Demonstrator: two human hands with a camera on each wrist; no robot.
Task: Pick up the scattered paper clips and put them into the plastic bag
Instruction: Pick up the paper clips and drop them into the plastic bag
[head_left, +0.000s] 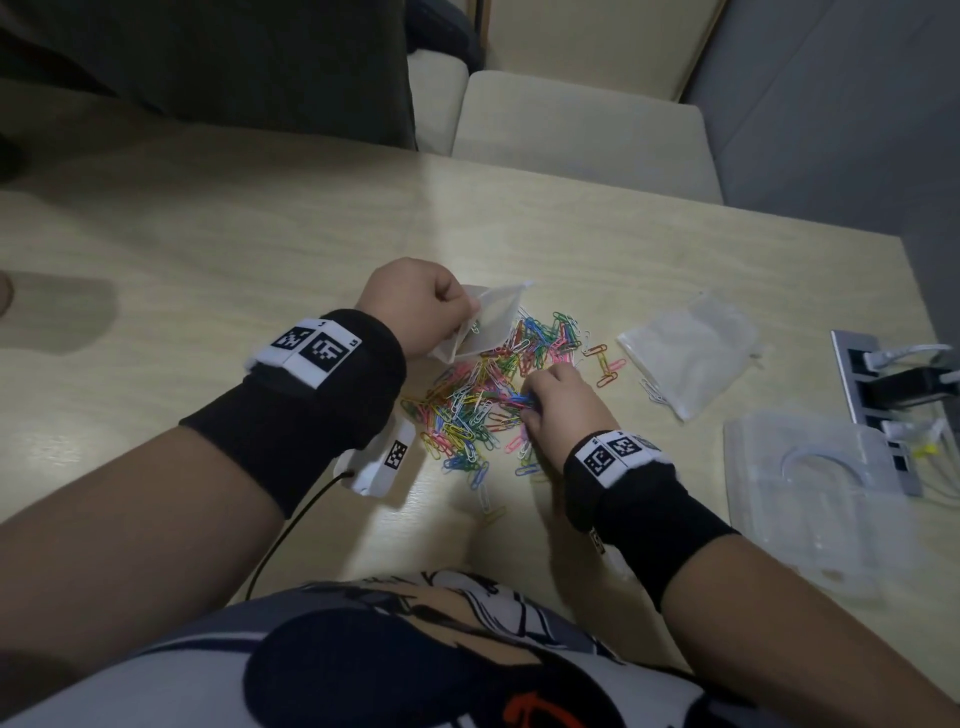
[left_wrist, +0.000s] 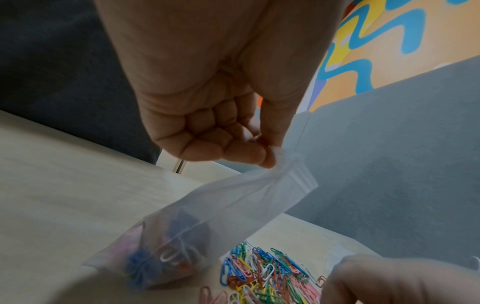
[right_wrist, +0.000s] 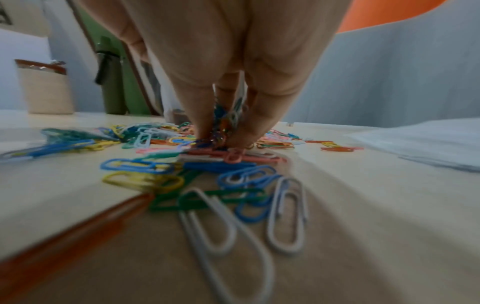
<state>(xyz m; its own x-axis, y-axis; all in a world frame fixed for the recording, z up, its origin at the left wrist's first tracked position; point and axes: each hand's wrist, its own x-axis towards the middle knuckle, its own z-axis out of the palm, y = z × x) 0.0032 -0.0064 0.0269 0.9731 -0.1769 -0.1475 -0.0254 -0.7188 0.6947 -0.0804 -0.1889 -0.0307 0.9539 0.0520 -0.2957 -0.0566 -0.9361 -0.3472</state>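
Observation:
A heap of coloured paper clips lies scattered in the middle of the pale table. My left hand pinches the top edge of a small clear plastic bag and holds it tilted above the far side of the heap. In the left wrist view the bag hangs from my fingers with a few clips at its bottom. My right hand is down on the heap, and its fingertips pinch a small bunch of clips.
A second clear bag lies to the right of the heap. Beyond it are a clear plastic tray and a power strip with plugs near the table's right edge. A pale chair stands behind the table.

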